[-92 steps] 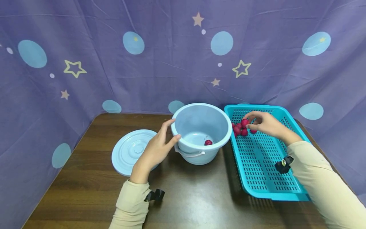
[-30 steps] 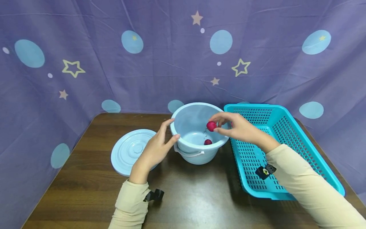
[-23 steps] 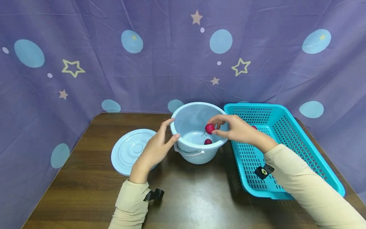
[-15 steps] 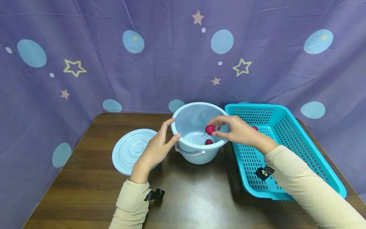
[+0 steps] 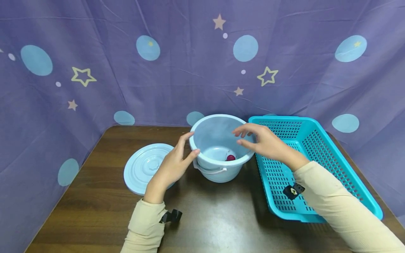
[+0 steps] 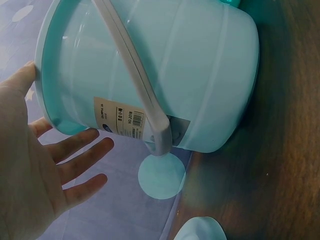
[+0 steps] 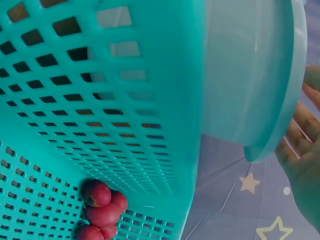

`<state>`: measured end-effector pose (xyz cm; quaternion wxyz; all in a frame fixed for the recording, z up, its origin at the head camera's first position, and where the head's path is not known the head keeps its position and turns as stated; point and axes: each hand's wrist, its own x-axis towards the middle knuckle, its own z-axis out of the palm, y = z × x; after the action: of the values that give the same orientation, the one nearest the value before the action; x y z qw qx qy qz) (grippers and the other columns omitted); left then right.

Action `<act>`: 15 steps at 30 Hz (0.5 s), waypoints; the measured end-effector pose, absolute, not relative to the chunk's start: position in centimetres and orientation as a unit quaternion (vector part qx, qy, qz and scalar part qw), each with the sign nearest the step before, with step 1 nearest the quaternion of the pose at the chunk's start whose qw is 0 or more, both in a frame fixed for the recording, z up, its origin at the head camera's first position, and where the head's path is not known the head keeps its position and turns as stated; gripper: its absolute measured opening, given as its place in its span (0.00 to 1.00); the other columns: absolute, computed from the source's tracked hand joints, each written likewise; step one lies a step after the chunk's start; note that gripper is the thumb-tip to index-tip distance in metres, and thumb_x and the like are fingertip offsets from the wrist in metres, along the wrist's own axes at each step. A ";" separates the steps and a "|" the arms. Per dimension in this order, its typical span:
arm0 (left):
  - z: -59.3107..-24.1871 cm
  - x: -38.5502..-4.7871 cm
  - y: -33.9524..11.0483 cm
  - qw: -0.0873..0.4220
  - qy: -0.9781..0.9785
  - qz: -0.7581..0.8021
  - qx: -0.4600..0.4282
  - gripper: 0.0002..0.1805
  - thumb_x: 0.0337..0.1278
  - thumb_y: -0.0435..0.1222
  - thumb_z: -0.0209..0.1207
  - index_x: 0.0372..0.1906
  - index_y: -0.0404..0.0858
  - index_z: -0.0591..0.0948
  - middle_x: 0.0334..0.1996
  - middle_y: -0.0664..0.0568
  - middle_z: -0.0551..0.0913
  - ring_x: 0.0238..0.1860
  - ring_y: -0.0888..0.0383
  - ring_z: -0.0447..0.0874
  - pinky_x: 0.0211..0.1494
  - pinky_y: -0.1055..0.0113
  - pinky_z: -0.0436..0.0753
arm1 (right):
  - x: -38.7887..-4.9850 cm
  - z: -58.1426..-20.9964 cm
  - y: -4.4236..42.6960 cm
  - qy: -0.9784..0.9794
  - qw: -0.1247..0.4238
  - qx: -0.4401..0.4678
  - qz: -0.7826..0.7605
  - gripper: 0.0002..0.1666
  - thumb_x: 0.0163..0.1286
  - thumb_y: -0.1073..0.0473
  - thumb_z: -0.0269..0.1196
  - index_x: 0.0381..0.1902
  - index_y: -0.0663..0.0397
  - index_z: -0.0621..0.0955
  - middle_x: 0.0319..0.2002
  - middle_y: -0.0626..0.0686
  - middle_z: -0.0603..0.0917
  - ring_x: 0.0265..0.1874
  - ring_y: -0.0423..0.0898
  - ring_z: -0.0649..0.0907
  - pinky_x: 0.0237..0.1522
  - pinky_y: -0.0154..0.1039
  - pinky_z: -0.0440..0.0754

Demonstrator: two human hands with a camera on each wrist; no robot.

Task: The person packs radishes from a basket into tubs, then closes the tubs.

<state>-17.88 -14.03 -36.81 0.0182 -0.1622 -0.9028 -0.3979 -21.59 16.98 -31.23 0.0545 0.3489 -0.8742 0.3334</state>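
A light blue bucket (image 5: 218, 168) stands upright with a red, round radish-like item (image 5: 230, 158) visible on its bottom. The left hand (image 5: 172, 165) touches the bucket's left rim with thumb and a finger; in the left wrist view the other fingers of that hand (image 6: 40, 165) are spread beside the wall. Over the bucket's right rim hangs the right hand (image 5: 264, 142), thumb and fingers apart, holding nothing visible. In the right wrist view several red items (image 7: 104, 215) lie in the turquoise basket (image 7: 185, 115); the right forearm and hand hide them in the head view.
A light blue round lid (image 5: 139, 168) lies on the brown wooden table (image 5: 209, 218), left of the bucket and partly behind the left hand. The turquoise basket (image 5: 272, 196) stands right beside the bucket. A purple patterned cloth (image 5: 190, 91) hangs behind the table.
The right hand has let go of the red item it held over the bucket, and its fingers have spread. Earlier it was in the basket. The left hand stays at the rim.
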 end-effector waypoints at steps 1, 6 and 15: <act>-36.8 -17.9 -14.0 0.019 -0.903 -0.398 -0.162 0.37 0.69 0.65 0.45 0.77 0.63 0.50 0.76 0.50 0.58 0.64 0.39 0.72 0.57 0.40 0.73 | -21.6 -31.2 17.1 -0.872 0.061 0.350 0.338 0.18 0.68 0.59 0.68 0.55 0.47 0.82 0.48 0.46 0.84 0.44 0.43 0.80 0.41 0.44 0.78; -36.7 -17.8 -14.1 0.023 -0.902 -0.398 -0.167 0.37 0.69 0.64 0.45 0.77 0.61 0.50 0.75 0.48 0.58 0.64 0.38 0.71 0.57 0.39 0.72 | -21.8 -30.8 18.1 -0.863 0.086 0.346 0.359 0.16 0.69 0.61 0.66 0.54 0.49 0.82 0.48 0.47 0.84 0.44 0.43 0.80 0.38 0.45 0.81; -36.9 -17.9 -14.1 0.021 -0.903 -0.397 -0.166 0.37 0.69 0.65 0.44 0.77 0.62 0.50 0.75 0.49 0.58 0.65 0.39 0.71 0.58 0.39 0.72 | -22.3 -31.2 20.2 -0.883 0.084 0.262 0.381 0.17 0.70 0.60 0.65 0.56 0.54 0.82 0.51 0.52 0.84 0.45 0.48 0.80 0.49 0.53 0.76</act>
<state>-17.91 -14.08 -36.87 0.0214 -0.1658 -0.9026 -0.3966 -22.30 20.21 -31.18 0.0839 0.2618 -0.8827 0.3810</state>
